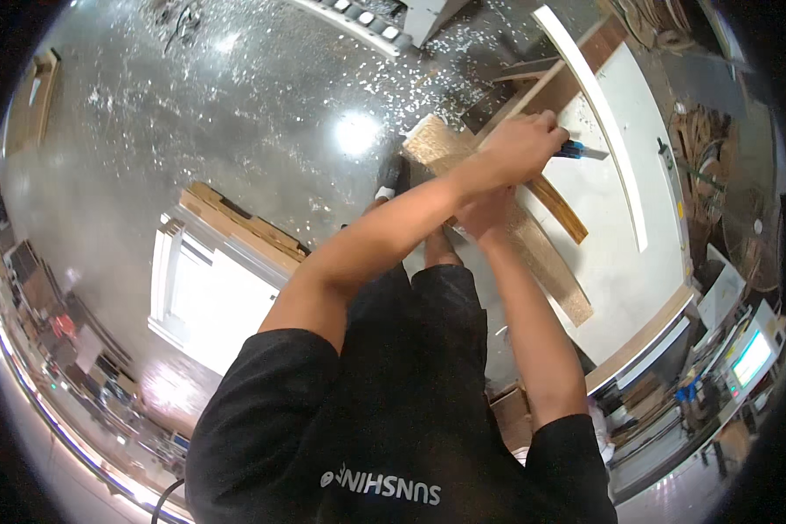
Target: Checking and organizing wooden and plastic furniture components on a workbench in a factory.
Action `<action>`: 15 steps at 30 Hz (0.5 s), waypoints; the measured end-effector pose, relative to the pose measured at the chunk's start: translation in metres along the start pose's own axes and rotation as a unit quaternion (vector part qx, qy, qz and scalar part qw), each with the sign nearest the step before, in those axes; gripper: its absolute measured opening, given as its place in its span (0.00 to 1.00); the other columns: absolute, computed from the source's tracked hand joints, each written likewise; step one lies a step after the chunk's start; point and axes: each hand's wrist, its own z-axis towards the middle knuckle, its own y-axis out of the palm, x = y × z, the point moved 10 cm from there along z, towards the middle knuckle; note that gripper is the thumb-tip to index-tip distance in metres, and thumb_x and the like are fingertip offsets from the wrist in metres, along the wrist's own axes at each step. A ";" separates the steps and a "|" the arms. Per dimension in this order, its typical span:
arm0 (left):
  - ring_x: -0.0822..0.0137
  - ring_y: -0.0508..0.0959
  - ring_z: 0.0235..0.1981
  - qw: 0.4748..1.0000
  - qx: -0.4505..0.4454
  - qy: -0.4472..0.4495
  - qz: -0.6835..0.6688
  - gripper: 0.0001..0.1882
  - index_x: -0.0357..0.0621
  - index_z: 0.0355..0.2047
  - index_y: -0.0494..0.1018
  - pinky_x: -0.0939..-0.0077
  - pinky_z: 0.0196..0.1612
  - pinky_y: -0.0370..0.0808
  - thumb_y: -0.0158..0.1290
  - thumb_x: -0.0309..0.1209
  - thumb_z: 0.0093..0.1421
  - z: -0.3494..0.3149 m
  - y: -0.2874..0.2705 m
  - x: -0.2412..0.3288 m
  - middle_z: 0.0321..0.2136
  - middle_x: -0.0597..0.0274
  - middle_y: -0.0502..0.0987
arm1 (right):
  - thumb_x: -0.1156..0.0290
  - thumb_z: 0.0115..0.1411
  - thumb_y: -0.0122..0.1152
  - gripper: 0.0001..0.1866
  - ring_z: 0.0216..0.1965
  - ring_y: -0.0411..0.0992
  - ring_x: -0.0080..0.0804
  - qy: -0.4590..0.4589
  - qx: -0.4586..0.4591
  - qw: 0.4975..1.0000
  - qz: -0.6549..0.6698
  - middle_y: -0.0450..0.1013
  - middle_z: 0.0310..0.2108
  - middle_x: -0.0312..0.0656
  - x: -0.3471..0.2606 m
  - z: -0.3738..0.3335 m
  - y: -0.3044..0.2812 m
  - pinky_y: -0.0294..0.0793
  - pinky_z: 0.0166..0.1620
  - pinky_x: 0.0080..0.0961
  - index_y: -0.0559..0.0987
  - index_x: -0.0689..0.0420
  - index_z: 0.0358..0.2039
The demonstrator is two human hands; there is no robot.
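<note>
My left hand [526, 144], its arm crossing over the right one, is closed round a blue-handled utility knife [570, 149]. The knife's flat grey blade points right, over a white worktop [633, 244]. Beneath my left wrist, my right hand [485, 214] grips a long tan particleboard strip [550, 271]; its fingers are mostly hidden. The strip runs from the far left of my hands down to the near right. A shorter brown wood piece [561, 212] lies beside it on the worktop.
A long white strip [607, 122] lies across the worktop. White panels [218, 293] and a brown cardboard piece [240, 225] are on the floor at left. White scraps litter the grey floor [306, 79]. A lit screen [751, 358] stands at right.
</note>
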 end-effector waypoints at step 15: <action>0.66 0.77 0.49 0.911 0.150 -0.257 -0.287 0.30 0.38 0.68 0.70 0.68 0.58 0.73 0.47 0.49 0.79 -0.291 -0.099 -0.216 0.52 0.58 0.78 | 0.49 0.55 0.77 0.48 0.62 0.64 0.60 0.005 -0.034 0.998 -0.058 0.66 0.61 0.58 -0.020 0.022 -0.015 0.62 0.65 0.55 0.65 0.68 0.64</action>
